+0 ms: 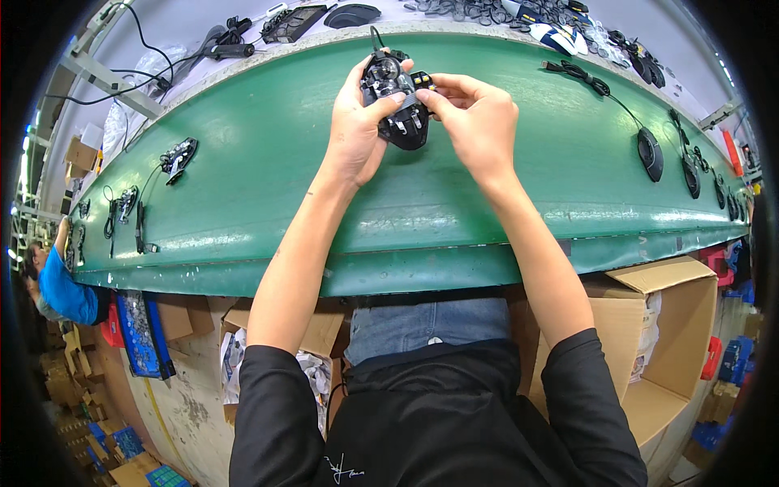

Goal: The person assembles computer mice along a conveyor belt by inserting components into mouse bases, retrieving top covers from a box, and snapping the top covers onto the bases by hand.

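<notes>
Above the green belt [422, 195], near its far edge, the left hand [357, 130] gripped an open black mouse [398, 101], fingers wrapped round its left side and thumb across its middle. The mouse's long axis ran roughly away from the person, its cable end pointing to the far side and slightly left. The right hand [479, 118] pinched a small part at the mouse's right edge between thumb and forefinger. Finished mice [650, 154] lay along the belt to the right.
</notes>
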Demonstrator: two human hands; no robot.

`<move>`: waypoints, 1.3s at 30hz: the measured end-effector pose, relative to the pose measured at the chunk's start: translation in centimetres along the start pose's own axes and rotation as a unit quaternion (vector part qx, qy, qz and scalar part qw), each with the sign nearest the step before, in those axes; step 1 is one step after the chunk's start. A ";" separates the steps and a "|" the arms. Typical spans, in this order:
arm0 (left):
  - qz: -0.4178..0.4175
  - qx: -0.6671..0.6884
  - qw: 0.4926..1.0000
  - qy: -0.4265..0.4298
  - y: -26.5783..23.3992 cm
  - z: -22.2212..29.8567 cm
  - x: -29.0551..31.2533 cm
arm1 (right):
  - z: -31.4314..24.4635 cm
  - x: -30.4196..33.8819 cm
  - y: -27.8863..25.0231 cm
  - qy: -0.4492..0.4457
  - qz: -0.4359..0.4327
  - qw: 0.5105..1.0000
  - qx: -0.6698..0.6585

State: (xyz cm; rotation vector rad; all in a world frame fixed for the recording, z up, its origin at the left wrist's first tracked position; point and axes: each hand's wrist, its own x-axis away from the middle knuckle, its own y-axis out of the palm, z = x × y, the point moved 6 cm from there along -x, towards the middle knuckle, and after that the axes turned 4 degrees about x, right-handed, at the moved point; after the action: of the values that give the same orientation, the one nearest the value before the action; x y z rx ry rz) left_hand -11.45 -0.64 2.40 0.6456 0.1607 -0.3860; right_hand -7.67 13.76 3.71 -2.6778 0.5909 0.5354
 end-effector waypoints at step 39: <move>-0.015 0.007 1.000 -0.005 -0.1 0.7 0.2 | -2.7 1.1 1.3 -0.098 -0.045 0.994 -0.016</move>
State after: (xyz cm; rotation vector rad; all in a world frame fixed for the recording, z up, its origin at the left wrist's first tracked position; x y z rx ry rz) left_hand -11.28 -1.24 2.85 0.6562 0.1579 -0.4208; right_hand -6.58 11.22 5.23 -2.6245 0.4084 0.7774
